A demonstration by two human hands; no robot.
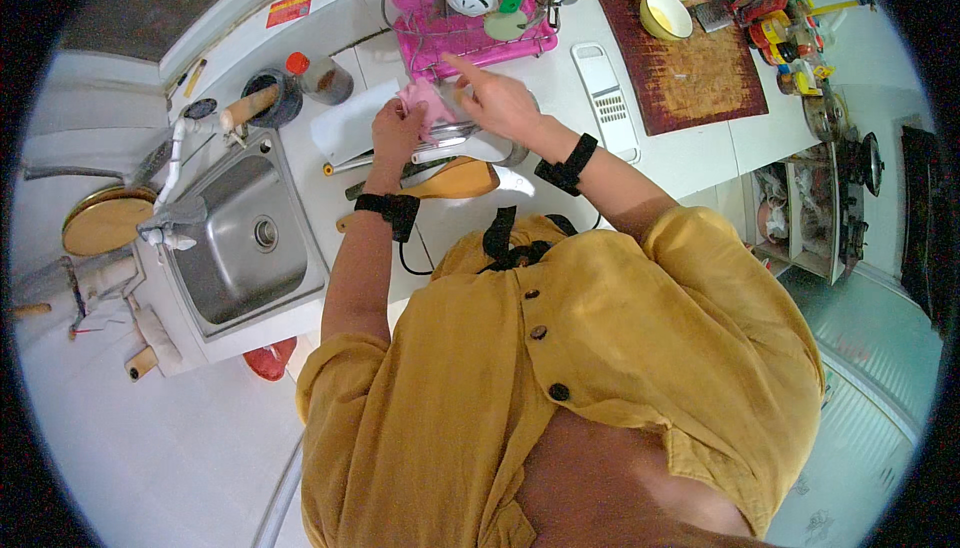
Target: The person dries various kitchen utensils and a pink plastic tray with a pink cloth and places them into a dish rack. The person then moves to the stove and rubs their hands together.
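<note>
A crumpled pink cloth (426, 102) is pinched in the fingers of my left hand (396, 128). My right hand (501, 102) is just right of the cloth, index finger stretched toward the rack. It is blurred, and whether something thin is between its fingers is unclear. Beneath both hands lie shiny metal utensils (456, 132) and a round, shiny vessel or lid (517, 152), partly covered by my right hand and wrist. Nearer my body, a wooden spatula (459, 179) rests on the white tiled counter (480, 212). Left of the cloth is a white sheet or board (346, 126).
Beyond my hands stands a pink dish rack (420, 42) with hanging utensils. A steel sink (247, 248), dark container (289, 107) and red-capped bottle (330, 81) are leftward. Rightward are a white grater (604, 98), a cutting board (682, 90) and a yellow bowl (666, 14).
</note>
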